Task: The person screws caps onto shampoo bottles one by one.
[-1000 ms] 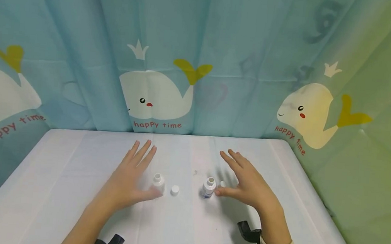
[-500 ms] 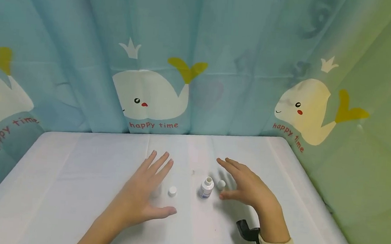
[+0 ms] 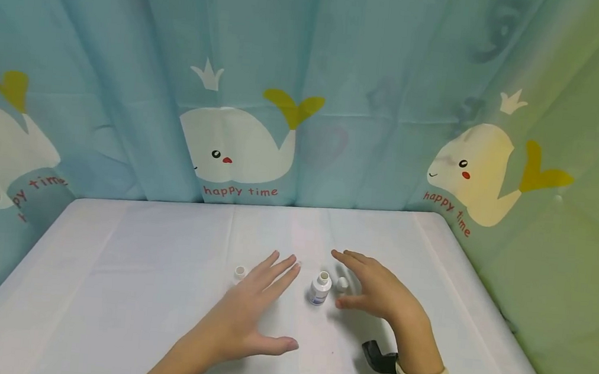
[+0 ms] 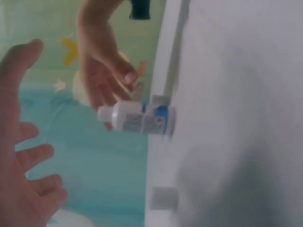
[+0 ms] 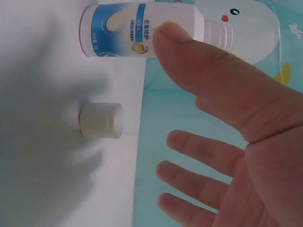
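In the head view, a small white open-necked bottle (image 3: 319, 291) stands upright near the table's middle. Its blue and white label (image 5: 106, 30) shows in the right wrist view. To its right is a white cap (image 3: 342, 284), also seen in the right wrist view (image 5: 100, 120). My right hand (image 3: 381, 289) hovers beside this cap, fingers spread and thumb apart, holding nothing. My left hand (image 3: 245, 319) is held over the table with straight, spread fingers. It hides most of a second uncapped bottle (image 3: 240, 272). Another cap (image 4: 164, 198) lies in the left wrist view, hidden in the head view.
A white-covered table (image 3: 124, 290) carries these things. Behind it hangs a blue curtain (image 3: 355, 156) with whale prints, turning green on the right side. A black wrist mount (image 3: 381, 357) sits by my right wrist.
My left hand has moved right and nearer the front edge, now covering the left cap and much of the left bottle. The right hand has barely shifted; the bottles stay in place.
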The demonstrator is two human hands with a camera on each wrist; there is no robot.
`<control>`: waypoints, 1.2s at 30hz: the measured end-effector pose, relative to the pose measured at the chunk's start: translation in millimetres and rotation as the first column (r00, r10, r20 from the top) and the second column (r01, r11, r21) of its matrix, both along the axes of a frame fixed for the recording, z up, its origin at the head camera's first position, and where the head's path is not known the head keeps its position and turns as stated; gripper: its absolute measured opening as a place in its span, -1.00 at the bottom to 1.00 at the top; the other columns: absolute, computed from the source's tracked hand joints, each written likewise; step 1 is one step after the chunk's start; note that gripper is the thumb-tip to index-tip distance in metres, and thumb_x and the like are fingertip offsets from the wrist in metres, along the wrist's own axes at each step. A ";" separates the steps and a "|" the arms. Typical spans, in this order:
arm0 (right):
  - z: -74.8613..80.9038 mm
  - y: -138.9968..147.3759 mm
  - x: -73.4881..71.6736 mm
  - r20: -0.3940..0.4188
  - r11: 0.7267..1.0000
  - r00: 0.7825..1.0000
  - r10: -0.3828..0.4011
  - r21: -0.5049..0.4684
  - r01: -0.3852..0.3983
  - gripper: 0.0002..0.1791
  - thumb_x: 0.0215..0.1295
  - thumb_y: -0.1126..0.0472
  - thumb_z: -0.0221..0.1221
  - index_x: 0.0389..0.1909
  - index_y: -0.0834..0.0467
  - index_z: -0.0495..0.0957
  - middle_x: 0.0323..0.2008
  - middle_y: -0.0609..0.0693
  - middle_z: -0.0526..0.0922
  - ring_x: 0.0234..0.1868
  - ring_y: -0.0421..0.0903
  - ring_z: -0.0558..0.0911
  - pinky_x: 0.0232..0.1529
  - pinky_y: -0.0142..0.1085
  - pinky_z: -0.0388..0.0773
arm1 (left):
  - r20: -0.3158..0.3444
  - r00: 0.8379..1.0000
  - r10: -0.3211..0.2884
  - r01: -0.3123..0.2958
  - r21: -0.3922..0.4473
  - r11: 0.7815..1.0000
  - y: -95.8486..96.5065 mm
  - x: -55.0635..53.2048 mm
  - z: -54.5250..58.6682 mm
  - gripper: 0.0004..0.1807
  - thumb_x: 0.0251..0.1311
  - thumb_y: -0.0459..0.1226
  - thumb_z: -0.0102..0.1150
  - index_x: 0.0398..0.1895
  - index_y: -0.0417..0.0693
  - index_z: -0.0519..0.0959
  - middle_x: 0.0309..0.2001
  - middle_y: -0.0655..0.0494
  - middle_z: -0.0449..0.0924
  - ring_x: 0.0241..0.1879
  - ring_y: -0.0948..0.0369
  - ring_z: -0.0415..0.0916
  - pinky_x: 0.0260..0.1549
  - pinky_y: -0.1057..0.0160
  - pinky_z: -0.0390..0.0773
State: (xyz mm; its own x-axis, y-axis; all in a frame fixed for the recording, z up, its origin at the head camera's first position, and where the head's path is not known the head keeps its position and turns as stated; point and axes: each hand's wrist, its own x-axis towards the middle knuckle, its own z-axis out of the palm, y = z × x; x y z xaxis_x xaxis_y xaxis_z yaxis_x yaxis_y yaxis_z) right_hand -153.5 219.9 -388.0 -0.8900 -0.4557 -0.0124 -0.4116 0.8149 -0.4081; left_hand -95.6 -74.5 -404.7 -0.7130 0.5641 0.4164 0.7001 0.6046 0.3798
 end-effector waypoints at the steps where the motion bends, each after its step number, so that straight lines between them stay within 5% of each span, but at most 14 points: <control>1: -0.2 -0.3 -0.1 0.000 1.000 1.000 -0.001 0.001 0.001 -0.02 -0.01 0.01 0.52 0.48 -0.09 0.29 0.41 0.09 0.39 0.41 0.16 0.36 0.36 0.13 0.32 | 0.017 1.000 -0.006 0.006 0.009 1.000 1.7 -0.3 -1.4 0.11 0.05 0.37 0.23 0.60 0.26 -0.01 0.58 0.35 -0.05 0.57 0.05 -0.09 0.27 -0.16 0.42; 10: -0.8 -0.8 -2.0 0.011 1.000 1.000 -0.009 0.024 0.009 -0.07 -0.03 0.08 0.52 0.43 -0.04 0.36 0.35 0.05 0.45 0.36 0.13 0.43 0.32 0.10 0.39 | 0.178 0.984 0.013 -0.023 0.053 0.998 19.7 -2.8 -7.9 0.09 0.06 0.36 0.23 0.60 0.30 -0.01 0.57 0.44 -0.05 0.57 0.08 -0.09 0.37 -0.13 0.30; 16: -4.2 -0.7 -4.8 0.031 1.000 1.000 -0.001 0.028 0.000 -0.10 -0.05 0.10 0.53 0.39 0.01 0.41 0.31 0.05 0.49 0.31 0.09 0.48 0.29 0.07 0.43 | 0.318 0.948 0.021 -0.063 0.123 0.990 29.9 -6.7 -10.3 0.05 0.08 0.31 0.27 0.59 0.35 -0.01 0.55 0.45 -0.01 0.55 0.09 -0.01 0.43 -0.06 0.22; 21: -7.6 -3.3 -6.7 0.039 1.000 0.999 0.013 0.021 -0.014 -0.14 -0.06 0.11 0.54 0.36 0.04 0.45 0.26 0.00 0.54 0.28 0.06 0.51 0.28 0.05 0.45 | 0.434 0.900 0.040 -0.125 0.170 0.977 37.4 -12.7 -13.0 0.04 0.09 0.25 0.30 0.58 0.37 -0.01 0.53 0.39 0.08 0.51 0.15 0.08 0.42 -0.05 0.23; 36: -17.5 -15.3 -8.2 0.060 0.997 0.998 -0.003 0.073 -0.002 -0.33 -0.06 0.24 0.52 0.17 0.06 0.60 0.05 -0.03 0.66 0.08 0.01 0.61 0.14 -0.01 0.54 | 0.532 0.839 -0.118 -0.110 0.377 0.920 57.5 -33.3 -29.5 -0.07 0.18 -0.01 0.34 0.56 -0.01 0.12 0.42 -0.04 0.35 0.41 0.09 0.29 0.28 0.03 0.45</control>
State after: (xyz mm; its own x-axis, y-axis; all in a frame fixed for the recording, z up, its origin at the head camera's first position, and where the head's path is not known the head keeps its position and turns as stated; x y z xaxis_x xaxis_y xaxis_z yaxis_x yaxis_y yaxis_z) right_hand -161.8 204.6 -405.5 -0.8869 -0.4512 -0.0992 -0.3877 0.8437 -0.3712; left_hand -128.8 -17.0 -434.2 -0.8822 0.4465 0.1494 0.3181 0.3314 0.8883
